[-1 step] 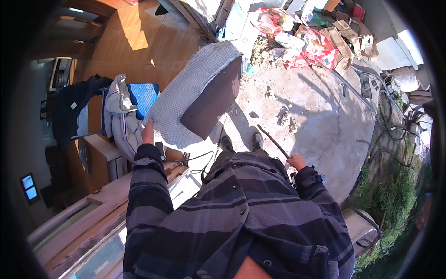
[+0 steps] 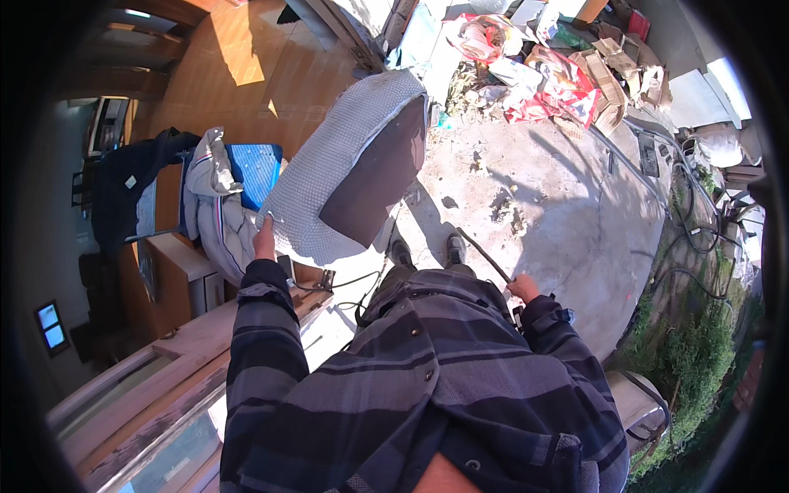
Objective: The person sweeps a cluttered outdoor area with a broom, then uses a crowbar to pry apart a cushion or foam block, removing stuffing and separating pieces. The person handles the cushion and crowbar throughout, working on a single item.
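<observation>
A large grey cushion (image 2: 316, 177) with a dimpled cover and a dark brown panel on one face hangs tilted in front of me, left of centre. My left hand (image 2: 264, 240) is closed on its lower left corner. In my right hand (image 2: 523, 287), at the right of my waist, is a thin dark stick (image 2: 486, 255). Its free end points forward and left, near my right shoe (image 2: 455, 249). The cushion's far end reaches toward the door frame.
Bags, torn cardboard and rubbish (image 2: 567, 82) lie at the far right. Hoses (image 2: 694, 234) run along the right beside green plants (image 2: 682, 353). A grey-white padded garment (image 2: 218, 214) and a blue panel (image 2: 253, 172) are at left. A wooden frame (image 2: 189, 353) borders my left side.
The stick's free end has shifted slightly back toward me. Both hands keep their hold, and the cushion hangs almost as before.
</observation>
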Motion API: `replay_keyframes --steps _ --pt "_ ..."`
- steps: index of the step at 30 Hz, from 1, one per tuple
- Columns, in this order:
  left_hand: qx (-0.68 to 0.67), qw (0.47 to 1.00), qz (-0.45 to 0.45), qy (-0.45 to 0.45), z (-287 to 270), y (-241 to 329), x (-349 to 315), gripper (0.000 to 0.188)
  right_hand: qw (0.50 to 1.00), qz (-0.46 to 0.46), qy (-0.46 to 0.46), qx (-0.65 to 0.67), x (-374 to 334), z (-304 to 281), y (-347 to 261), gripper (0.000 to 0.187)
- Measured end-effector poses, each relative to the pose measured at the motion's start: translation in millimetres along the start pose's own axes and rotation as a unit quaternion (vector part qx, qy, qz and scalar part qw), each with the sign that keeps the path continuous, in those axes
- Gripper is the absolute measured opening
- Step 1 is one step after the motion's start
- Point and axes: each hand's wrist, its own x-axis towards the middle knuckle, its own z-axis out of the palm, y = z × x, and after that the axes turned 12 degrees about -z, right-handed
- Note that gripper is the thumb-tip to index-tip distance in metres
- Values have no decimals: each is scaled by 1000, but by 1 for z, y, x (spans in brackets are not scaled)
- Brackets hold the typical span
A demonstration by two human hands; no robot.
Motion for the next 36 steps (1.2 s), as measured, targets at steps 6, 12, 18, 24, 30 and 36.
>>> replay_keyframes --steps 6,12,18,24,30,36 --pt "-82 986 -142 39 0 -94 -57 80 994 -21 -34 -101 7 9 26 27" --pt "-102 985 -133 32 2 -148 -81 82 991 40 55 -115 -37 5 73 27" --pt "-144 982 -114 31 4 -181 -74 80 978 17 -68 -197 -27 -17 62 45" --pt "-151 979 -116 69 6 -198 -43 79 973 -198 105 48 88 -95 -108 35" --pt "-104 978 -148 107 -2 -201 -44 85 921 -348 163 61 172 -182 -313 38" --pt "-62 970 -139 188 -9 -168 -73 78 896 -402 137 -127 254 -219 -402 44"
